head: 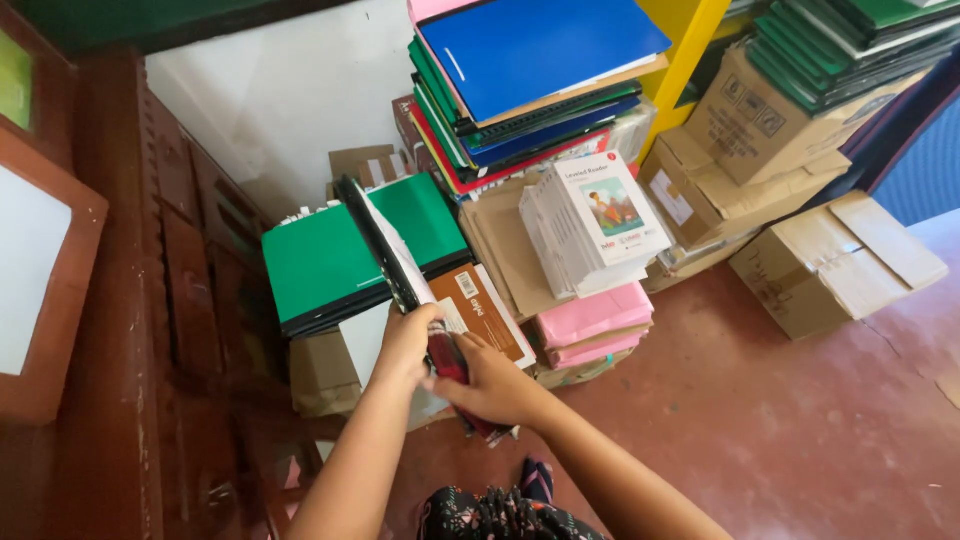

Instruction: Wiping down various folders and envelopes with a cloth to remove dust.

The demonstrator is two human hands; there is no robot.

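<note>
My left hand point(405, 342) grips the near end of a thin black-edged book point(385, 245) that stands on edge, tilted away over a stack of green-covered books point(320, 262). My right hand point(495, 385) holds the lower part of a bundle of dark red and black books point(447, 358) between my two hands. A brown-covered book point(490, 315) lies just behind my hands. Both hands touch at the bundle.
A tall pile of blue, green and red folders point(530, 80) stands behind, with a stack of white booklets point(590, 225) and pink packets point(595, 320) beside it. Cardboard boxes point(830, 260) sit at the right on the red floor. A dark wooden door point(130, 300) lies to the left.
</note>
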